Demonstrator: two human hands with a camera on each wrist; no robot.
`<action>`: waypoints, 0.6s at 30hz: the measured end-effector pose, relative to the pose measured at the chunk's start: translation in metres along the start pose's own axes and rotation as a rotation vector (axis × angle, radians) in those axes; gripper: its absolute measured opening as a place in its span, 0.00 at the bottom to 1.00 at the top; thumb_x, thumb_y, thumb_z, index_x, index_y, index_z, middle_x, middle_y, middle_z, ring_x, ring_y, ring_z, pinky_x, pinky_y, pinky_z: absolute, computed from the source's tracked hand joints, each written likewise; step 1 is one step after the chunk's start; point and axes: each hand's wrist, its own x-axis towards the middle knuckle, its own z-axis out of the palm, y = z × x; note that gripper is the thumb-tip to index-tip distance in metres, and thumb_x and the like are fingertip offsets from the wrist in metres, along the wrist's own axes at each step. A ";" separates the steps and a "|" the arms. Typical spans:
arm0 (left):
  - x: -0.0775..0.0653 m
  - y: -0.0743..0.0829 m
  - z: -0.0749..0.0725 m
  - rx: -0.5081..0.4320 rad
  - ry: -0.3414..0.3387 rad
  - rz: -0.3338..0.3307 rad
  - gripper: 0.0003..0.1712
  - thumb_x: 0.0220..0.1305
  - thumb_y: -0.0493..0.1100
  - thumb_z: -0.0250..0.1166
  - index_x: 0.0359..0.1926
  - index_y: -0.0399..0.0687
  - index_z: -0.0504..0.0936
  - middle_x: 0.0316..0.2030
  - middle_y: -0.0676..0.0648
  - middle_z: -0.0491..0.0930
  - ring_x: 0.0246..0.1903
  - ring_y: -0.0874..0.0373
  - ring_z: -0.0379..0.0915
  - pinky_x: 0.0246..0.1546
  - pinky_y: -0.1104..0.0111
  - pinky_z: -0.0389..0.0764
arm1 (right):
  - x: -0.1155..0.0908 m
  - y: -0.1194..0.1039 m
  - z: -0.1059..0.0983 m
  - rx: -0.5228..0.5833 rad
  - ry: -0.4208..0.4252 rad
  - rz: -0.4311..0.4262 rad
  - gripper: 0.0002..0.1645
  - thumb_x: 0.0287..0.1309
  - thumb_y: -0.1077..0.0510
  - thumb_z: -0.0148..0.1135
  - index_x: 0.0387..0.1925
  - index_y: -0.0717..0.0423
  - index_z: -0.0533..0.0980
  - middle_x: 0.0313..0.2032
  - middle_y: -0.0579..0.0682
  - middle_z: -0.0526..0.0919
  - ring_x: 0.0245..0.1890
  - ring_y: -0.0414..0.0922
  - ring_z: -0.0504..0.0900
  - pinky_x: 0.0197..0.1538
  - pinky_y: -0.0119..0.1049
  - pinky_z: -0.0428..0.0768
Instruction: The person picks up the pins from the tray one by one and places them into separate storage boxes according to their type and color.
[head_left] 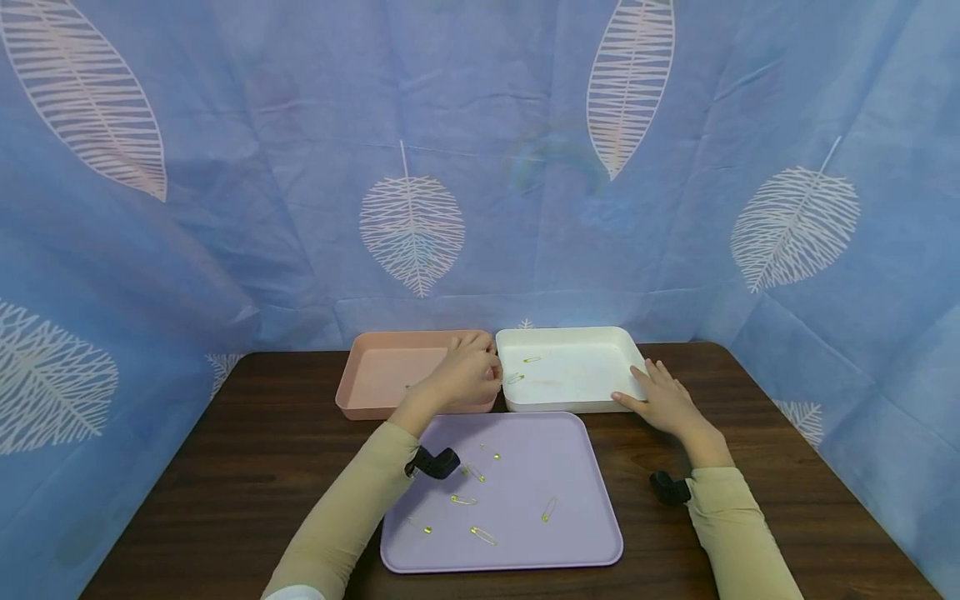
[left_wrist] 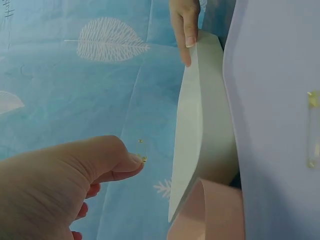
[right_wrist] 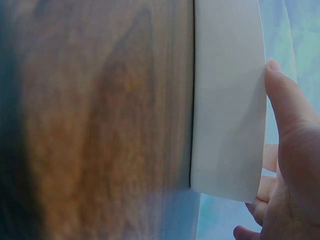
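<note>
My left hand [head_left: 468,372] is over the right side of the pink tray [head_left: 375,375]. Between its thumb and forefinger it pinches a small gold safety pin [left_wrist: 145,151], seen in the left wrist view. My right hand [head_left: 667,402] touches the front right corner of the white tray [head_left: 581,405], fingers spread; the right wrist view has its thumb [right_wrist: 280,90] at the rim. Inside the white tray lie two safety pins, one farther back [head_left: 532,360]. Several more safety pins, among them one near the front [head_left: 483,536], are scattered on the lilac tray [head_left: 525,560].
The pink and white trays stand side by side at the back of the dark wooden table [head_left: 202,500], with the lilac tray in front of them. A blue leaf-print cloth [head_left: 300,208] hangs behind the table. Black wrist cameras are strapped to both sleeves.
</note>
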 end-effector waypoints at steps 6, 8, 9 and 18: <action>0.019 0.004 0.005 -0.016 -0.025 -0.029 0.06 0.61 0.46 0.64 0.28 0.60 0.85 0.39 0.52 0.68 0.42 0.54 0.57 0.48 0.56 0.60 | 0.000 0.000 0.000 -0.006 0.000 0.003 0.53 0.64 0.32 0.51 0.71 0.70 0.56 0.71 0.77 0.47 0.72 0.72 0.45 0.66 0.73 0.49; 0.025 0.004 0.009 -0.019 -0.034 -0.049 0.05 0.62 0.47 0.65 0.29 0.60 0.85 0.40 0.52 0.68 0.43 0.55 0.57 0.49 0.56 0.60 | 0.000 0.000 0.000 -0.004 0.000 0.002 0.53 0.64 0.32 0.52 0.71 0.70 0.56 0.71 0.77 0.47 0.72 0.72 0.45 0.66 0.73 0.49; 0.028 0.004 0.010 -0.025 -0.037 -0.058 0.05 0.62 0.47 0.65 0.30 0.60 0.85 0.41 0.52 0.68 0.43 0.55 0.57 0.48 0.56 0.60 | 0.000 0.000 0.000 -0.003 -0.001 0.002 0.53 0.64 0.32 0.52 0.71 0.70 0.56 0.71 0.77 0.47 0.72 0.72 0.45 0.66 0.73 0.49; 0.049 0.003 0.031 -0.068 -0.059 -0.104 0.07 0.63 0.47 0.63 0.31 0.59 0.86 0.44 0.51 0.71 0.42 0.55 0.57 0.45 0.58 0.58 | 0.000 0.000 -0.001 -0.014 -0.002 0.004 0.53 0.64 0.32 0.52 0.71 0.70 0.56 0.71 0.77 0.47 0.72 0.73 0.45 0.66 0.73 0.49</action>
